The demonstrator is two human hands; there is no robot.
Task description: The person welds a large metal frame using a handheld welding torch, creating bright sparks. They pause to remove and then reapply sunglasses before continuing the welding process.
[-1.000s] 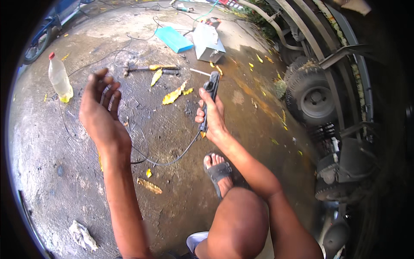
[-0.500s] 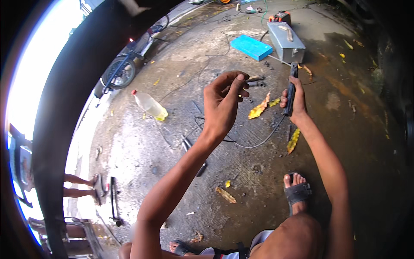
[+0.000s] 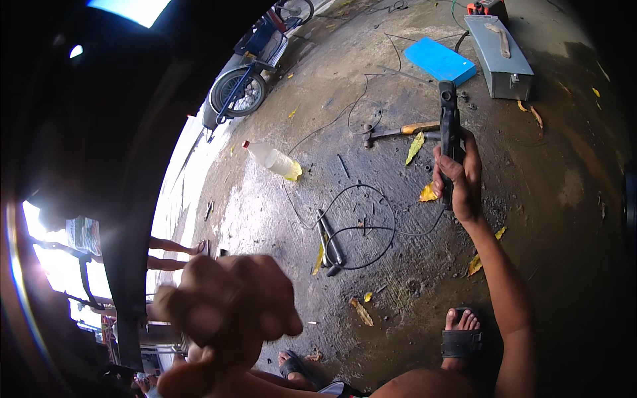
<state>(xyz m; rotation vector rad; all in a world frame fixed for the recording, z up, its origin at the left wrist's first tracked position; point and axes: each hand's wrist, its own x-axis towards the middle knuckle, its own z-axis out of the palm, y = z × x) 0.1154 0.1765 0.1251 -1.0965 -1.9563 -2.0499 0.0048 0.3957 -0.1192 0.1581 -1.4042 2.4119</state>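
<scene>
My right hand (image 3: pixel 459 179) is wrapped around an upright black electrode holder (image 3: pixel 449 126); a thin black cable leaves its lower end. My left hand (image 3: pixel 232 305) is raised close to the camera and blurred; its fingers look bent, and whether anything is in them cannot be made out. Beyond the holder lies a hammer (image 3: pixel 419 127) with a wooden handle, partly hidden by my right hand and the holder. The cable (image 3: pixel 393 209) loops on the ground around a long two-armed metal tool (image 3: pixel 327 239).
A plastic bottle (image 3: pixel 272 160) with yellowish liquid lies on wet concrete. Farther back are a blue box (image 3: pixel 439 60), a grey metal toolbox (image 3: pixel 499 56) and an orange-black machine (image 3: pixel 488 8). A wheeled vehicle (image 3: pixel 239 91) stands far left. Another person's legs (image 3: pixel 169 255) show at left.
My left hand has come back toward me, down and left, closer to the camera. The right hand still grips the electrode holder. The view has shifted, uncovering the hammer and looped cable.
</scene>
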